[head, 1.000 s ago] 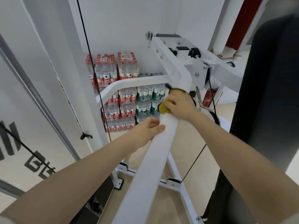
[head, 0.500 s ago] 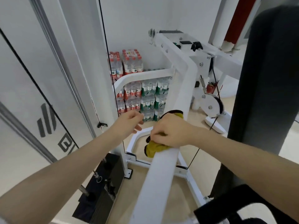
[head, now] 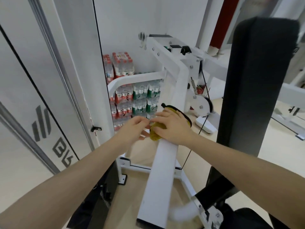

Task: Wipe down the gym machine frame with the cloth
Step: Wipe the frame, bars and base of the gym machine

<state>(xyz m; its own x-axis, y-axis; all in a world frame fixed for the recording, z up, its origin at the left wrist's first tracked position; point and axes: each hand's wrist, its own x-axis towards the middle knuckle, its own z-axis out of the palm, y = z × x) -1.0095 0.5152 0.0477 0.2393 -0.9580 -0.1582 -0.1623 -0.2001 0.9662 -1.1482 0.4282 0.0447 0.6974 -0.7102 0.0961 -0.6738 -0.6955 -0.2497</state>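
A white square beam of the gym machine frame point(head: 163, 171) slopes up from bottom centre toward a bend near the top. A yellow cloth point(head: 156, 131) with a black edge lies over the beam about halfway up. My right hand point(head: 171, 125) lies on top of the cloth and presses it against the beam, fingers curled over it. My left hand point(head: 134, 128) is just left of the beam, its fingertips touching the cloth's left side; whether they pinch it is unclear.
A black upholstered pad point(head: 254, 80) rises at the right. Stacked packs of water bottles point(head: 132, 96) stand behind the frame. A white panel with a black cable point(head: 79, 80) is at the left, a pulley wheel point(head: 203, 106) beyond the beam, black weight stack point(head: 99, 204) below.
My right hand with the cloth slid down the beam from near the bend. My left hand left the beam and came in to the cloth's left side.
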